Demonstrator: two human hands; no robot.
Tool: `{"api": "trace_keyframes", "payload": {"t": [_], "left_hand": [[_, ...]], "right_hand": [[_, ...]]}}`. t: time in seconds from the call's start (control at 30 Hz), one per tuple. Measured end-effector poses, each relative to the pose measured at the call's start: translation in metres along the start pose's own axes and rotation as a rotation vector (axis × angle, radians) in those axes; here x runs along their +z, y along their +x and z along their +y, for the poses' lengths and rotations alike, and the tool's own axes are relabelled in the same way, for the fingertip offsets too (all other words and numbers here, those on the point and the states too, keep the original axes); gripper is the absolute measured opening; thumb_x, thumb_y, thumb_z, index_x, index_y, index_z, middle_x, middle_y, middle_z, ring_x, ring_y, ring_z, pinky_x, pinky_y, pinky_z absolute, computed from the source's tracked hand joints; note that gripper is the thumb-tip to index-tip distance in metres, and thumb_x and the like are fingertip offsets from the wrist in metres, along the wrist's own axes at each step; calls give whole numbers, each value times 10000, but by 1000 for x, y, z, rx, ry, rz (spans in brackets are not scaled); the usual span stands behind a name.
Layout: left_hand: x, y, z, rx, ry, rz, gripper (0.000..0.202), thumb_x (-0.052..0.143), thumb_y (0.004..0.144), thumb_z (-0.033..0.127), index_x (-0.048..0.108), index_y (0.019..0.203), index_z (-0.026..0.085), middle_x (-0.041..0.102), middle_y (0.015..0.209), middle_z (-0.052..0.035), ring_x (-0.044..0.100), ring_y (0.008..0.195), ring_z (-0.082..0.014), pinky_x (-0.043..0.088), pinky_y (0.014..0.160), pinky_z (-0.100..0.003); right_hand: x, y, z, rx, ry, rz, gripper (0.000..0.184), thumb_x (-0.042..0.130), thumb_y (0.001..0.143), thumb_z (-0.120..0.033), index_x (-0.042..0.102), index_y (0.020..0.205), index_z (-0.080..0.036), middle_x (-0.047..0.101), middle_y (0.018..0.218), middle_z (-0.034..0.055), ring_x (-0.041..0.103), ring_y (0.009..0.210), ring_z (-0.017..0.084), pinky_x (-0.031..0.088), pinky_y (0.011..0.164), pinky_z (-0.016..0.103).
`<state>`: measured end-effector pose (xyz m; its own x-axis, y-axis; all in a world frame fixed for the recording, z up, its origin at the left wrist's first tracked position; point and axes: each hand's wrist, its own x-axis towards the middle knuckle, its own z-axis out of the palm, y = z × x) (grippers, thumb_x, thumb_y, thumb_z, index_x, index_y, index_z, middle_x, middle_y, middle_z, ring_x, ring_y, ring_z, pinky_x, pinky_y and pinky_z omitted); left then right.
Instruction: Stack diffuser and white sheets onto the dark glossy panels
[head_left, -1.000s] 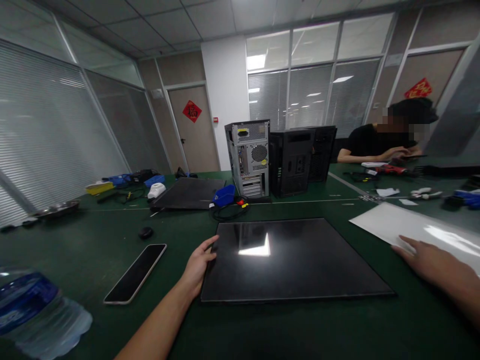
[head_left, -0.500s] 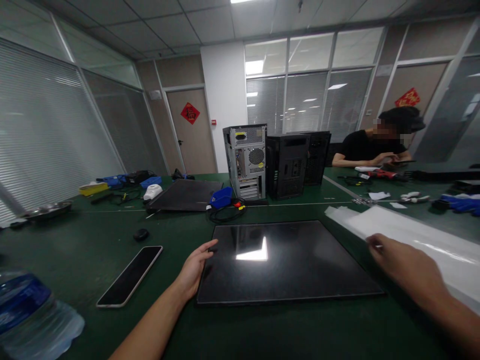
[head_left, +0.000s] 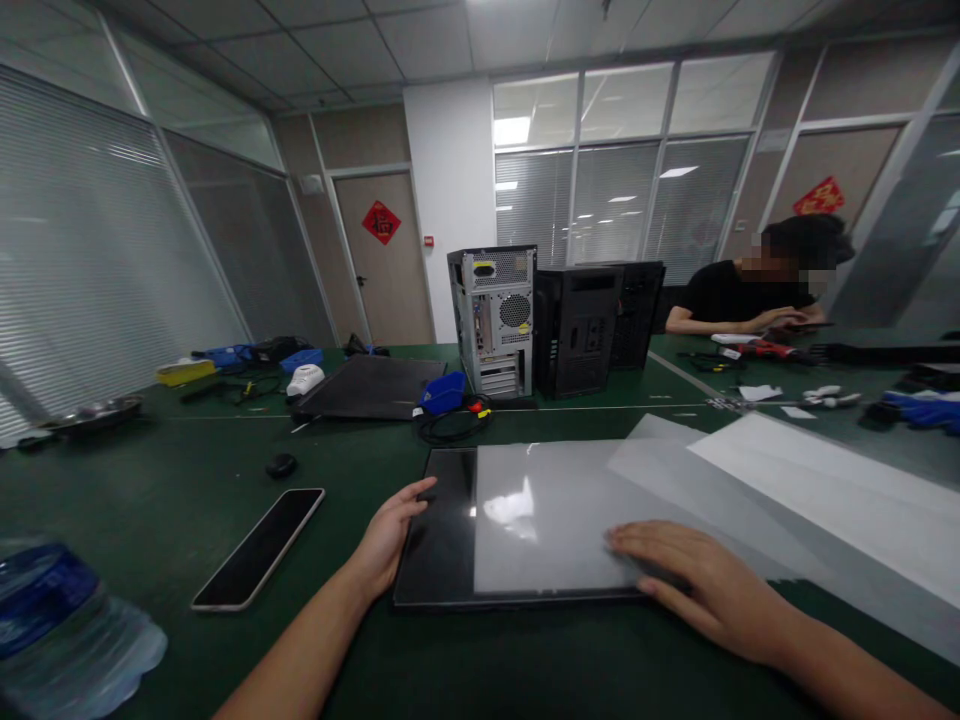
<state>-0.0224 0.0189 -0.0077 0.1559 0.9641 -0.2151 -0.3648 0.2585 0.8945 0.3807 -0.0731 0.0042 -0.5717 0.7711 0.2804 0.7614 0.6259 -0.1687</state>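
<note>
A glossy black display panel (head_left: pixel 439 560) lies flat on the green table in front of me. My left hand (head_left: pixel 386 540) grips its left edge, fingertips at the upper left side. Over the middle and right of the panel lies a translucent plastic sheet (head_left: pixel 555 500), leaving a black strip bare on the left. My right hand (head_left: pixel 697 575) rests flat on this sheet, fingers stretched out and pointing left. Beside it, more white sheeting (head_left: pixel 832 480) spreads to the right and partly overlaps the panel's right side.
A phone (head_left: pixel 259 550), a small black round object (head_left: pixel 282 465) and a water bottle (head_left: pixel 67 630) are on the left. Behind the panel stand computer cases (head_left: pixel 499 320), a dark flat panel (head_left: pixel 371 388) and a coiled cable (head_left: pixel 454 428). Across the table sits a person (head_left: pixel 739 300).
My right hand has moved left from the white sheeting onto the panel. A translucent sheet now covers most of the panel, which was bare before. The left hand has stayed put.
</note>
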Motion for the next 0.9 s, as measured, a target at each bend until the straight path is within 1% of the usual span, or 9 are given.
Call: {"api": "trace_keyframes", "payload": {"t": [0.1, 0.17, 0.3, 0.43, 0.57, 0.67, 0.73, 0.8, 0.9], "left_hand": [[-1, 1, -1, -3, 26, 19, 554, 594, 730, 108, 524, 1274, 184, 713, 998, -107, 706, 735, -228, 568, 649, -373], [-1, 2, -1, 1, 47, 28, 569, 616, 718, 97, 531, 1272, 193, 711, 996, -105, 703, 705, -220, 565, 611, -353], [-2, 5, -4, 36, 75, 30, 577, 653, 688, 53, 562, 1237, 205, 698, 1055, -98, 694, 752, -191, 556, 648, -306], [-4, 8, -7, 67, 90, 34, 607, 662, 649, -5, 578, 1212, 208, 676, 1132, -97, 683, 819, -186, 547, 674, -282], [-4, 7, -7, 63, 100, 53, 603, 609, 668, -20, 568, 1223, 213, 652, 1181, -99, 679, 762, -169, 545, 633, -280], [-2, 5, -5, 54, 105, 64, 614, 535, 661, -41, 573, 1217, 216, 637, 1215, -95, 674, 705, -156, 546, 608, -285], [0, 4, -5, 53, 104, 72, 631, 494, 643, -49, 579, 1208, 219, 628, 1237, -87, 673, 690, -151, 547, 606, -286], [1, 3, -4, 53, 102, 79, 641, 474, 629, -46, 583, 1202, 220, 630, 1240, -82, 673, 678, -149, 548, 604, -288], [2, 4, -4, 47, 96, 87, 645, 467, 620, -35, 589, 1201, 219, 654, 1203, -81, 672, 658, -152, 546, 587, -288]], "right_hand": [[0, -1, 11, 162, -80, 43, 407, 463, 904, -442, 554, 1274, -298, 575, 1270, 31, 537, 1164, 218, 437, 1008, 458], [-1, -1, 15, 199, -93, 20, 394, 453, 903, -467, 599, 1219, -285, 598, 1231, 41, 554, 1132, 229, 446, 988, 476], [-6, 2, 5, 101, 8, -78, 390, 459, 908, -443, 563, 1261, -317, 563, 1285, 13, 500, 1205, 213, 423, 1025, 443], [-11, 6, -10, 47, 31, -144, 422, 460, 908, -436, 496, 1322, -364, 487, 1373, -7, 434, 1272, 229, 380, 1058, 479], [-14, 7, -18, 0, 64, -153, 481, 487, 890, -443, 457, 1360, -346, 450, 1406, 27, 422, 1282, 254, 374, 1054, 495], [-14, 7, -18, -27, 52, -195, 510, 476, 895, -443, 402, 1393, -360, 407, 1438, 23, 389, 1310, 254, 352, 1067, 513], [-12, 5, -12, -36, 26, -197, 508, 453, 908, -424, 370, 1406, -374, 387, 1451, 6, 377, 1320, 235, 353, 1073, 500], [-9, 2, 4, 9, -25, -126, 502, 421, 920, -390, 353, 1417, -364, 391, 1448, 0, 386, 1315, 218, 361, 1073, 485], [-4, -12, 48, 243, -166, 64, 544, 398, 901, -342, 341, 1437, -278, 396, 1444, 42, 395, 1307, 235, 329, 1091, 506]]}}
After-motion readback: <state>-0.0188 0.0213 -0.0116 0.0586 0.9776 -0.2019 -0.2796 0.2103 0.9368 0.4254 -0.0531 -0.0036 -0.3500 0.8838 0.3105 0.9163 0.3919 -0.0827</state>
